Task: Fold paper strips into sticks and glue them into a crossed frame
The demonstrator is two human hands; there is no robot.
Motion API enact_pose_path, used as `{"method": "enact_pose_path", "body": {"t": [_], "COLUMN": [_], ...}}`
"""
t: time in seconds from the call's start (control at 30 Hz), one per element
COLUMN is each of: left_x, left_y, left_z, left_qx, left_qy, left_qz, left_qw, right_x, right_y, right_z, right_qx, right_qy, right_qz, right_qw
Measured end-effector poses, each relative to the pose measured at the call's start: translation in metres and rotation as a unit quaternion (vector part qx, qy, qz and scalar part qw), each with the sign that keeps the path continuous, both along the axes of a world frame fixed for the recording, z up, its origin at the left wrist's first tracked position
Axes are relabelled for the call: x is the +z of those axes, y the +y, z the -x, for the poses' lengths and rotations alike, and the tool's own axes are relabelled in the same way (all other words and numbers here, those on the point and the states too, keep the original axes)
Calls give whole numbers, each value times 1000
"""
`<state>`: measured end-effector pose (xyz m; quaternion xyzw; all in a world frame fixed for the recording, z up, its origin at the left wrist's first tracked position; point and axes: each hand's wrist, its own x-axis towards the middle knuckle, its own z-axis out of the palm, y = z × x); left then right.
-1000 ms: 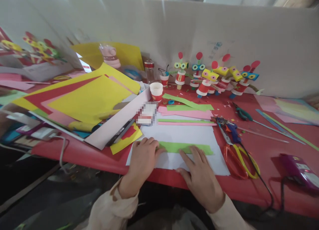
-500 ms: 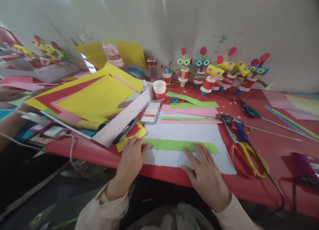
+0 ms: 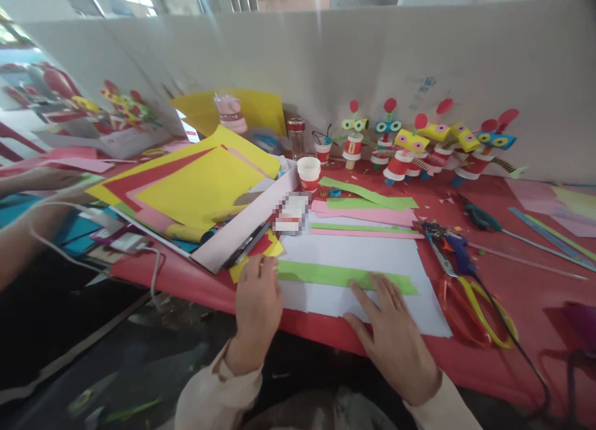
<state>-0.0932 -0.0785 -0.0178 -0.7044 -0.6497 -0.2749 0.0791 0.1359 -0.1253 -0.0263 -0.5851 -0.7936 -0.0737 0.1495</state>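
Observation:
A wide green paper strip (image 3: 326,275) lies flat across white paper sheets (image 3: 354,247) at the table's front. My right hand (image 3: 391,337) rests on its right part, fingers spread and palm down. At the strip's left end is my left hand (image 3: 258,306), fingers stretched forward and a ring on one of them; its thumb is mostly hidden. Thin green and pink strips (image 3: 367,231) lie farther back on the white paper. Behind them are pink paper pieces (image 3: 363,213) and another green strip (image 3: 372,193).
Scissors (image 3: 479,312) and a blue glue gun (image 3: 460,256) with its cord lie at right, near green-handled pliers (image 3: 479,213). Paper-cup figures (image 3: 354,147) stand along the back wall. A box with coloured sheets (image 3: 186,188) is at left, beside another person's arm (image 3: 32,231).
My left hand has turned from a bent, thumb-in grip at the strip's end to stretched fingers. My right hand stays on the strip. The camera view has shifted.

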Motion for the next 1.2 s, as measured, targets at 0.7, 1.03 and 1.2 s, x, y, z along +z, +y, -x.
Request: {"method": "enact_pose_path", "body": {"t": [0.7,1.03,1.2], "left_x": [8,5,-1], "left_y": [-32,-33,-35], "left_z": [-59,-60,-52], "left_qx": [-256,-259,-277], "left_qy": [36,5,-83], "left_qz": [126,127,93], "left_qw": [958,958,953], "right_x": [-3,9,13], "right_y": [-24,-5,24], "right_z": [-49,-58,-59], "right_qx": [-51,-90,-65], "right_qy": [-68,-78,-41], "right_qz": [-3,-41,5], "right_qw": [996,992,997]}}
